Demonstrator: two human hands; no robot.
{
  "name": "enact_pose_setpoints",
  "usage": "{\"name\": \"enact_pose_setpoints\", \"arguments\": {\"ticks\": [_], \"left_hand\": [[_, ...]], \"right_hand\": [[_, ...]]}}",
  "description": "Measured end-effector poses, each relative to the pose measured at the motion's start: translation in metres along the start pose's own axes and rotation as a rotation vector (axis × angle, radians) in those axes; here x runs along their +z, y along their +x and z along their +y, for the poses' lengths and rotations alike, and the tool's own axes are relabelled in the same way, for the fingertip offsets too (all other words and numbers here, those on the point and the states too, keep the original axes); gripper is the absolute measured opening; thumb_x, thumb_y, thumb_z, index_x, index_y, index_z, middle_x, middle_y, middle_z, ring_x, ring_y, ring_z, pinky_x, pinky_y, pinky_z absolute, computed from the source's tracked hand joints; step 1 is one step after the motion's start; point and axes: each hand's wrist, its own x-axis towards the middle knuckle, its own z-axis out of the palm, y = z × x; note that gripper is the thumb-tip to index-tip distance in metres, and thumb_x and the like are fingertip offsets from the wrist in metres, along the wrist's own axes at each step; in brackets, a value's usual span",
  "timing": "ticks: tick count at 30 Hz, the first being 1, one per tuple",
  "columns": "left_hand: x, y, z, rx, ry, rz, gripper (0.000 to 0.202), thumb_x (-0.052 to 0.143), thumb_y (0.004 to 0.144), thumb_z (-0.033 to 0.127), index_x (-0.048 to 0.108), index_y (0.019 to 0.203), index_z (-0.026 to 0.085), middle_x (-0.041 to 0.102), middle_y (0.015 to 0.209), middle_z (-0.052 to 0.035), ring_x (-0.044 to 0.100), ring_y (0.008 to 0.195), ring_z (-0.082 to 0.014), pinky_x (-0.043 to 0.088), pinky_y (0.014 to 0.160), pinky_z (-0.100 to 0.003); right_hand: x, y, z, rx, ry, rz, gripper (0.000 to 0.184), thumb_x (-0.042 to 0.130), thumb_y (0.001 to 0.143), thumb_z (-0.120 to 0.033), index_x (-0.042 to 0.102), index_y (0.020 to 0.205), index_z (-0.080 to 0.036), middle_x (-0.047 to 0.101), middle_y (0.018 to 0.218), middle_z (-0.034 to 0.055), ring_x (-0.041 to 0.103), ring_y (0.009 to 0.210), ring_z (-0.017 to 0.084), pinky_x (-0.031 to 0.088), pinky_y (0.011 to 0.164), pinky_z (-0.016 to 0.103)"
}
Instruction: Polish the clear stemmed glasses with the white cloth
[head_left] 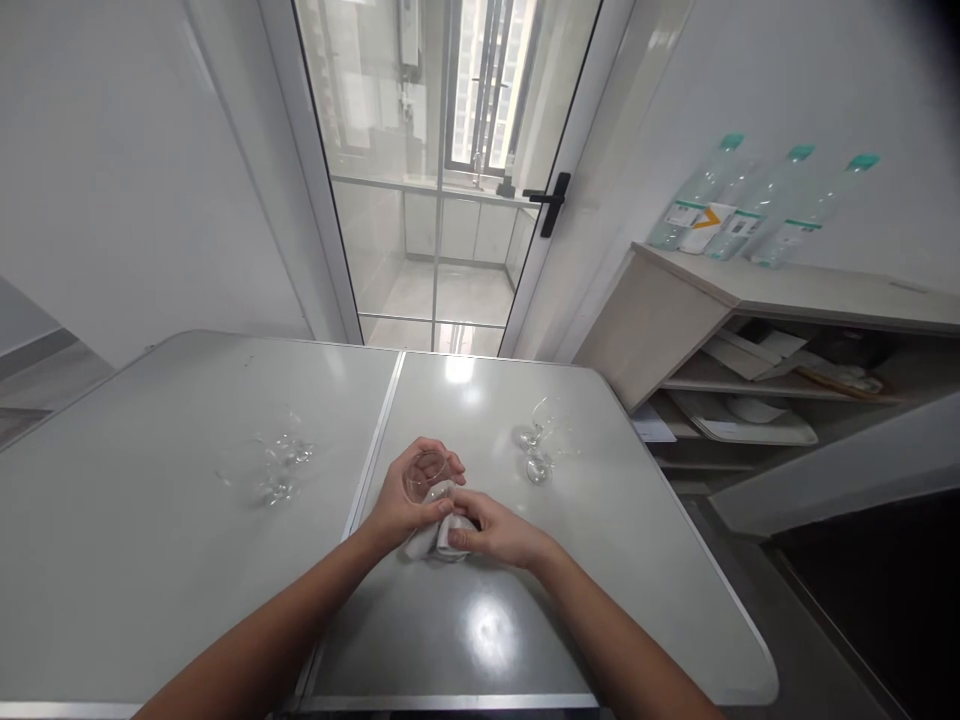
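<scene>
My left hand [399, 508] is closed around a clear glass [422, 480], its round rim tilted up toward the far side of the table. My right hand [504, 530] grips a white cloth [452, 540] against the lower part of that glass. Folds of the cloth hang below my fingers and hide the glass's lower end. Off to the right lie clear stemmed glasses [537, 470], their round feet showing. A group of several similar clear glasses [281, 470] is on the left; their outlines are too faint to count.
The grey table [352, 620] has a metal seam [386, 410] left of my hands. Beyond it is a glass door [435, 230] with a black handle [553, 205]. At right, a wooden shelf unit [675, 300] carries several plastic bottles [750, 215] on top.
</scene>
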Motion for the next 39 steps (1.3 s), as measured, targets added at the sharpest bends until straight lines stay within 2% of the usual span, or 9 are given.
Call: {"name": "enact_pose_setpoints", "arguments": {"ticks": [4, 10, 14, 18, 22, 26, 29, 35, 39], "left_hand": [[0.003, 0.000, 0.004, 0.023, 0.038, 0.006, 0.051, 0.088, 0.076, 0.036, 0.057, 0.113, 0.021, 0.067, 0.102, -0.0088, 0.068, 0.090, -0.0212, 0.057, 0.087, -0.040], [0.005, -0.007, 0.008, 0.203, 0.282, 0.085, 0.055, 0.087, 0.074, 0.016, 0.057, 0.119, 0.022, 0.068, 0.105, -0.0079, 0.070, 0.101, -0.0228, 0.059, 0.091, -0.039], [0.006, -0.011, 0.009, 0.306, 0.406, 0.005, 0.059, 0.087, 0.072, 0.011, 0.056, 0.120, 0.024, 0.070, 0.110, -0.0088, 0.070, 0.108, -0.0247, 0.061, 0.091, -0.040], [0.005, -0.006, 0.014, 0.233, 0.291, -0.009, 0.053, 0.088, 0.073, 0.019, 0.057, 0.116, 0.023, 0.069, 0.105, -0.0095, 0.070, 0.100, -0.0246, 0.061, 0.089, -0.041], [0.000, 0.000, 0.013, 0.072, 0.086, -0.033, 0.053, 0.089, 0.074, 0.030, 0.056, 0.114, 0.022, 0.066, 0.099, -0.0080, 0.069, 0.091, -0.0221, 0.059, 0.092, -0.046], [-0.002, -0.001, 0.010, -0.052, -0.063, -0.134, 0.057, 0.091, 0.070, 0.042, 0.054, 0.109, 0.023, 0.064, 0.095, -0.0066, 0.069, 0.085, -0.0222, 0.059, 0.090, -0.049], [-0.003, -0.001, 0.011, -0.079, -0.061, -0.164, 0.056, 0.091, 0.070, 0.042, 0.054, 0.108, 0.023, 0.064, 0.096, -0.0067, 0.070, 0.086, -0.0223, 0.060, 0.090, -0.049], [-0.002, -0.003, 0.012, 0.108, 0.179, -0.084, 0.050, 0.086, 0.076, 0.022, 0.056, 0.116, 0.024, 0.066, 0.102, -0.0078, 0.070, 0.094, -0.0230, 0.059, 0.092, -0.046], [0.004, -0.007, 0.011, 0.216, 0.294, 0.072, 0.054, 0.085, 0.075, 0.014, 0.055, 0.118, 0.025, 0.067, 0.107, -0.0076, 0.068, 0.105, -0.0235, 0.058, 0.095, -0.042]], "right_hand": [[0.005, 0.000, 0.002, -0.041, -0.238, -0.017, 0.034, 0.058, 0.098, -0.051, 0.067, 0.100, -0.018, 0.062, 0.090, 0.0019, 0.051, 0.081, 0.017, 0.041, 0.077, 0.027], [0.024, 0.007, 0.004, -0.215, -0.345, 0.416, 0.024, 0.050, 0.100, -0.036, 0.066, 0.090, -0.021, 0.059, 0.083, 0.0031, 0.051, 0.076, 0.019, 0.040, 0.073, 0.030], [0.024, 0.008, 0.006, -0.284, -0.425, 0.517, 0.021, 0.051, 0.098, -0.033, 0.068, 0.093, -0.023, 0.060, 0.088, 0.0055, 0.053, 0.079, 0.022, 0.041, 0.075, 0.033], [0.018, 0.006, 0.004, -0.232, -0.299, 0.363, 0.030, 0.055, 0.098, -0.044, 0.065, 0.082, -0.021, 0.055, 0.078, 0.0024, 0.048, 0.073, 0.019, 0.039, 0.071, 0.031], [0.011, 0.003, 0.005, -0.014, 0.059, 0.127, 0.042, 0.064, 0.091, -0.058, 0.062, 0.079, -0.018, 0.047, 0.069, -0.0024, 0.039, 0.062, 0.013, 0.033, 0.060, 0.025], [0.003, -0.002, 0.012, 0.214, 0.384, -0.109, 0.044, 0.084, 0.072, -0.053, 0.068, 0.085, -0.014, 0.060, 0.075, 0.0016, 0.052, 0.066, 0.014, 0.039, 0.062, 0.025], [0.000, -0.004, 0.012, 0.242, 0.388, -0.164, 0.046, 0.084, 0.072, -0.055, 0.069, 0.086, -0.014, 0.063, 0.080, 0.0039, 0.055, 0.070, 0.016, 0.041, 0.065, 0.026], [0.007, 0.001, -0.001, -0.075, -0.146, 0.172, 0.028, 0.059, 0.096, -0.040, 0.062, 0.078, -0.019, 0.050, 0.073, -0.0011, 0.044, 0.070, 0.015, 0.037, 0.067, 0.027], [0.016, 0.005, -0.002, -0.240, -0.410, 0.435, 0.018, 0.049, 0.093, -0.019, 0.067, 0.089, -0.021, 0.057, 0.085, 0.0027, 0.048, 0.077, 0.018, 0.039, 0.075, 0.030]]}}
